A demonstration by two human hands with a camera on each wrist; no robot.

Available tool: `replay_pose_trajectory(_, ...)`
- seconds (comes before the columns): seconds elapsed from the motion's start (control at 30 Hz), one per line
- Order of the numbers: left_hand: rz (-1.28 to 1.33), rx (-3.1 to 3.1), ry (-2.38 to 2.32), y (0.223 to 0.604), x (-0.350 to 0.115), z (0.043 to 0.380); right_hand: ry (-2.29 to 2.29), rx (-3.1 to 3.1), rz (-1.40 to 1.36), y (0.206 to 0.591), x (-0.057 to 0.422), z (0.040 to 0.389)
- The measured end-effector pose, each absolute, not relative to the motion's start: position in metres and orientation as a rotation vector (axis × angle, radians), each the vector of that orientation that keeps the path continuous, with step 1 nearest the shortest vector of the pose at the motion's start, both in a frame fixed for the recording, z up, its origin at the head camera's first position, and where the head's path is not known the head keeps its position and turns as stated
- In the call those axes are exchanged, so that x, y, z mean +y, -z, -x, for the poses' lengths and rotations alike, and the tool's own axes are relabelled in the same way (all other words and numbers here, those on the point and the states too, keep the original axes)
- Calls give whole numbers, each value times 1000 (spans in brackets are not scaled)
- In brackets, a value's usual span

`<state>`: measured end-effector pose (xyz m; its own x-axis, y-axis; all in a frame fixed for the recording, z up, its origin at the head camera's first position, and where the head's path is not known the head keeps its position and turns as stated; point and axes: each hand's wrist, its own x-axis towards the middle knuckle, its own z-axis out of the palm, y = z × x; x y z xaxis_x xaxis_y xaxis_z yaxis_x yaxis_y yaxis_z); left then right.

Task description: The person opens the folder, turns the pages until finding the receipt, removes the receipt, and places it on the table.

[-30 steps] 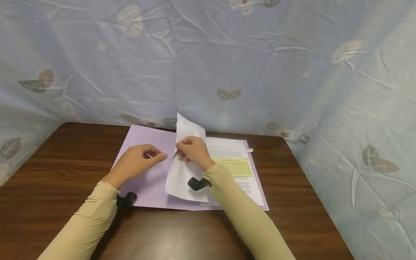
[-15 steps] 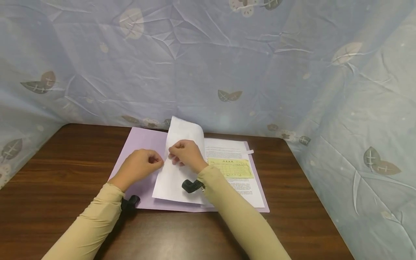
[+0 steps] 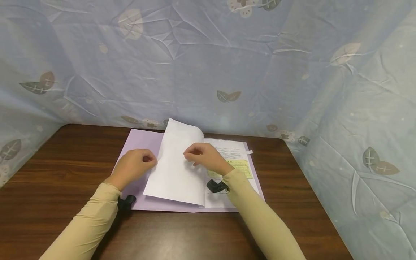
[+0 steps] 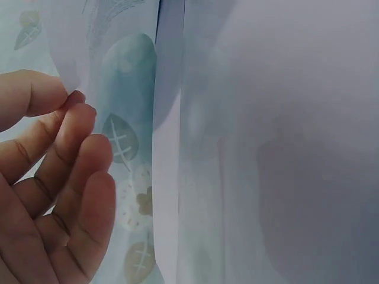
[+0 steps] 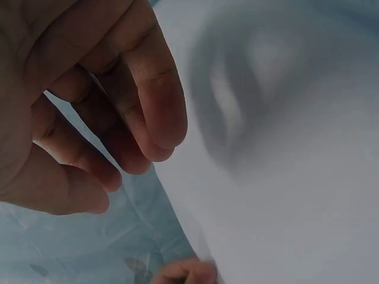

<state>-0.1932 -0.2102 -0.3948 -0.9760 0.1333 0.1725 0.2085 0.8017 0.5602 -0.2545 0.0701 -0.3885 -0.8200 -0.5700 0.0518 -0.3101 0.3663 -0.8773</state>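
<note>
A white sheet of paper stands partly turned over, its left edge raised above an open purple folder. My left hand pinches that left edge between thumb and index finger; the left wrist view shows the pinch at the sheet's edge. Over the sheet's right half hovers my right hand, fingers loosely bent with nothing between them, as the right wrist view also shows. Printed pages lie on the folder's right side, with a yellow form on them, partly hidden by my right hand.
The folder lies on a dark wooden table. A white tab sticks out at the pages' right edge. Patterned cloth hangs behind the table and along its sides. Each wrist carries a black camera.
The sheet has swung leftward over the folder. My left hand has taken its edge, while my right hand has let go and moved to the right.
</note>
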Motion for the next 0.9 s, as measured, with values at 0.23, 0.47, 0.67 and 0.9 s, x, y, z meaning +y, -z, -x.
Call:
replay_pose_trajectory(0.23,242,-2891,919,397,-217,194,1425,2464,712,396,119,261)
replay_pose_trajectory(0.47,208,-2925,900,397,-219,195,1342,2636,665,403,163,260)
replay_pose_trajectory(0.67,192,-2972,882,398,-221,195,1089,2827,677,412,195,258)
replay_pose_trajectory(0.9,189,-3024,856,399,-220,196,869,2900,633,424,221,256)
